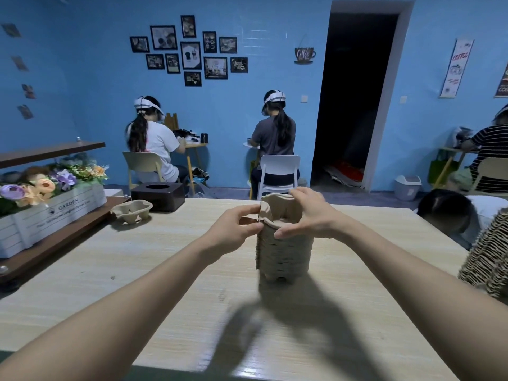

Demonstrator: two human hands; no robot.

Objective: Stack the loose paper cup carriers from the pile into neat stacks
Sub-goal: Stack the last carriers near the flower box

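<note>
Pulp carrier (277, 209) atop stack (283, 251) | btwn both hands' fingers (251, 215)

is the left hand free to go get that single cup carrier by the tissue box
Probably not yet: the left hand is pinching the top carrier on the stack. The bare table toward the single carrier looks unobstructed.

A pale wood-grain table (110, 270) carries everything. Near its middle stands a tall stack of nested paper cup carriers (284, 251), upright. A single loose carrier (132, 211) lies toward the far left corner, just beside a dark brown tissue box (158, 196) at the far edge. Another stack of carriers (486, 257) lies at the right edge, partly out of view.
</note>
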